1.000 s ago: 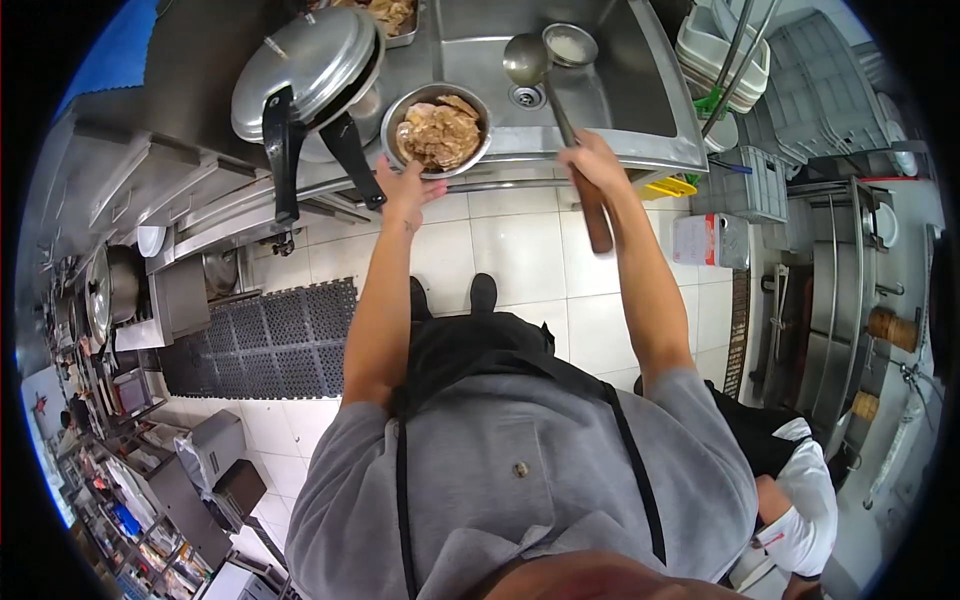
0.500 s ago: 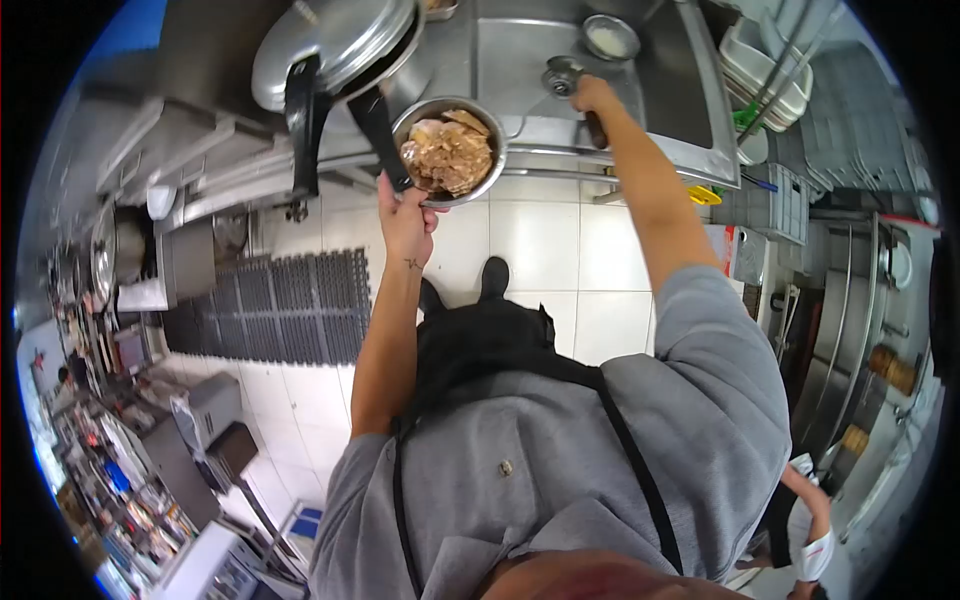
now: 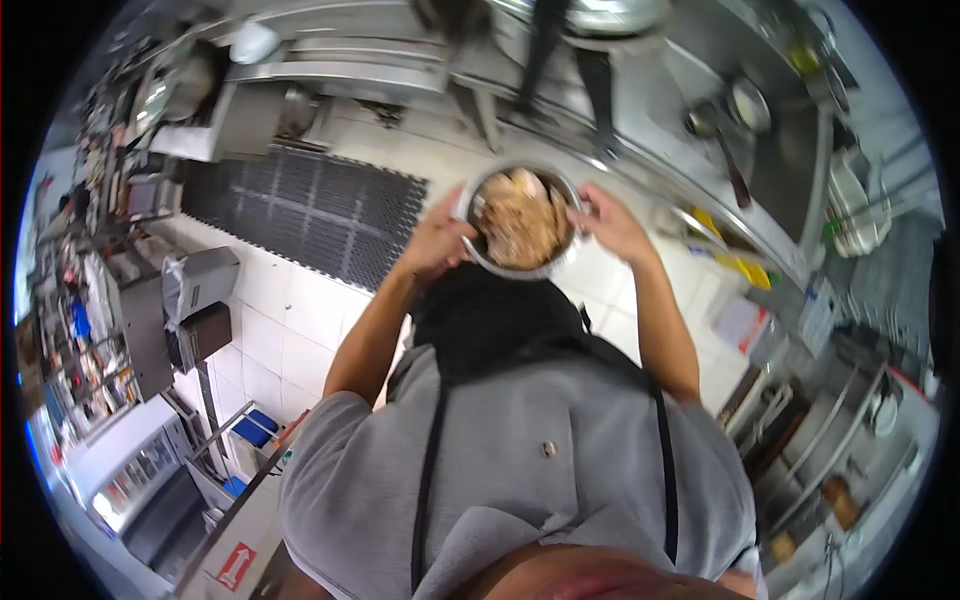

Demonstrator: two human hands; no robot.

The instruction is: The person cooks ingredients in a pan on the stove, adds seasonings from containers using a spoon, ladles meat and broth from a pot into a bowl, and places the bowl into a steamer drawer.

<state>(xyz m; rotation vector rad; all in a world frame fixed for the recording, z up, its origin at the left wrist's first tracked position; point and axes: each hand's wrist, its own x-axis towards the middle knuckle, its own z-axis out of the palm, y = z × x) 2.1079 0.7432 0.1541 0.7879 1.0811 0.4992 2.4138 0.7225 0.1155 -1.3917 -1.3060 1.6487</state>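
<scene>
A round metal bowl (image 3: 535, 273) is held in front of my black apron, above the floor. Pieces of cooked-looking, brownish meat (image 3: 518, 222) fill it. My left hand (image 3: 437, 237) grips its left rim. Opposite, my right hand (image 3: 614, 226) is closed on the right rim, fingers curled at the edge. A ladle (image 3: 704, 122) with a dark handle lies in the metal sink (image 3: 790, 190), out of my hands. Beside the ladle is a small metal bowl (image 3: 748, 105) with something pale in it.
A pressure cooker (image 3: 615, 18) with long black handles sits on the counter ahead, the handles jutting over the edge. A black slatted mat (image 3: 300, 210) covers floor to my left. Plastic containers (image 3: 862, 205) stand right of the sink. A counter with a red arrow sign (image 3: 237, 567) is at lower left.
My right hand has let go of the ladle, now in the sink, and taken the bowl's right rim. The bowl has come away from the counter, closer to my body. The view has turned left.
</scene>
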